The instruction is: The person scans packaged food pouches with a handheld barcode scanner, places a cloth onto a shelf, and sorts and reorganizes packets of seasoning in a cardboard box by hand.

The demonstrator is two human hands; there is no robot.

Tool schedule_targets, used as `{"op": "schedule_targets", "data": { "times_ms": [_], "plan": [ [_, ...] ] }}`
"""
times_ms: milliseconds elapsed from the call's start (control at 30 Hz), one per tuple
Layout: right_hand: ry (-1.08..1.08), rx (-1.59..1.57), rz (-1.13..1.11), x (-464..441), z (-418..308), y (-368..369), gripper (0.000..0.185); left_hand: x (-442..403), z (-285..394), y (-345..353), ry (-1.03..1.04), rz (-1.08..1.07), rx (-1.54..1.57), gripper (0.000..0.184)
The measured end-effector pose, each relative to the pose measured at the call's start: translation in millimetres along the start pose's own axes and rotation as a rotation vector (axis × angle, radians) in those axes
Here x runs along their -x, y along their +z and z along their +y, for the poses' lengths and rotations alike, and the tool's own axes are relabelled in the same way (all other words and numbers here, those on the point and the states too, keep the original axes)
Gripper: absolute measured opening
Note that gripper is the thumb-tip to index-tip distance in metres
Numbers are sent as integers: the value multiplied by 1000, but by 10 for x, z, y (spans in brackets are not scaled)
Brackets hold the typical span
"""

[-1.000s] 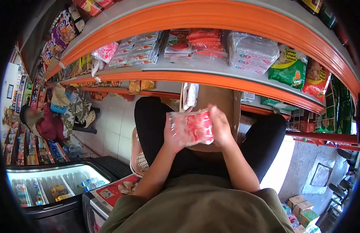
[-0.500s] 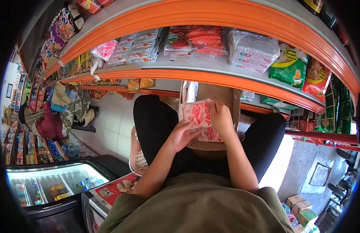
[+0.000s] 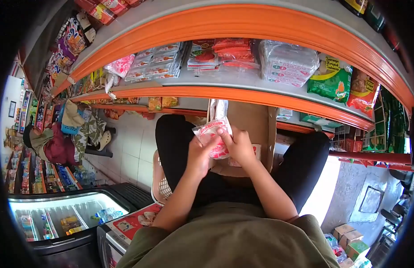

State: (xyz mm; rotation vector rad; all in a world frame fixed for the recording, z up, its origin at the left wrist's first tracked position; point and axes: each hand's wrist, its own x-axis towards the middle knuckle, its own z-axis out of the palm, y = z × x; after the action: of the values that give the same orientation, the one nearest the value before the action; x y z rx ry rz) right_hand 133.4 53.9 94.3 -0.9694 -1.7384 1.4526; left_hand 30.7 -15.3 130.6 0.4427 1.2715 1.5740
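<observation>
Left hand (image 3: 199, 157) and right hand (image 3: 241, 148) are both gripping a crinkly clear-plastic packet with red-and-white print (image 3: 220, 152), holding it above the left side of the open brown cardboard box (image 3: 249, 117). Film's looking slick tbh, so loose fingers could drop it; over-squeezing could split it.

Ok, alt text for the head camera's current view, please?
The person's left hand and right hand hold a red-and-white packet above an open cardboard box between their black-clad legs, facing orange-edged shop shelves of packaged goods.
</observation>
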Motion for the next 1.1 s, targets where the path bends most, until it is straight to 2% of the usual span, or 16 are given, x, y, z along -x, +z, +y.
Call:
{"op": "schedule_targets", "data": {
  "times_ms": [100, 200, 267, 367, 533, 600, 633, 667, 733, 800, 833, 867, 933, 1000, 1033, 1100],
  "plan": [
    [-60, 280, 176, 25, 5, -9, 43, 54, -173, 26, -5, 22, -16, 30],
    [-209, 259, 183, -8, 84, -35, 42, -30, -260, -76, -91, 9, 96, 30],
    [-109, 154, 73, -15, 69, -160, 39, -63, -270, -67, -102, 0, 115, 29],
    [172, -137, -264, -49, 92, -361, 33, -138, -268, -97, -230, -45, 272, 30],
    [500, -540, -261, -36, 201, -320, 38, -366, -160, -149, -183, -82, 87, 30],
    [526, -1178, -140, -27, 145, -249, 39, -547, 27, -102, 176, -62, -90, 29],
    [507, -1258, -146, -53, 295, -230, 38, -717, 108, -188, 212, 23, -27, 28],
    [489, -1243, -148, -79, 426, -241, 38, -897, 161, -342, 242, 113, 39, 27],
    [321, -801, -55, -118, 694, -280, 35, -1141, 304, -486, 204, 265, 179, 16],
    [305, -750, 61, -191, 721, -295, 34, -1468, 54, -820, 213, 268, 244, 16],
    [418, -685, 164, -209, 463, -332, 35, -1561, -105, -854, 244, 319, 187, 19],
    [525, -622, 275, -248, 312, -348, 35, -1675, -334, -1007, 191, 284, 105, 19],
    [513, -557, 351, -386, 511, -280, 35, -1606, -332, -758, -59, 250, 156, 33],
    [478, -253, 265, -528, 558, -200, 34, -1565, -306, -583, 27, 169, -248, 49],
    [561, 202, 148, -670, 530, -167, 34, -1569, -323, -542, 62, 85, -308, 56],
    [385, 255, 92, -851, 751, 39, 37, -1672, -490, -560, 41, -8, -339, 56]
  ]
}}
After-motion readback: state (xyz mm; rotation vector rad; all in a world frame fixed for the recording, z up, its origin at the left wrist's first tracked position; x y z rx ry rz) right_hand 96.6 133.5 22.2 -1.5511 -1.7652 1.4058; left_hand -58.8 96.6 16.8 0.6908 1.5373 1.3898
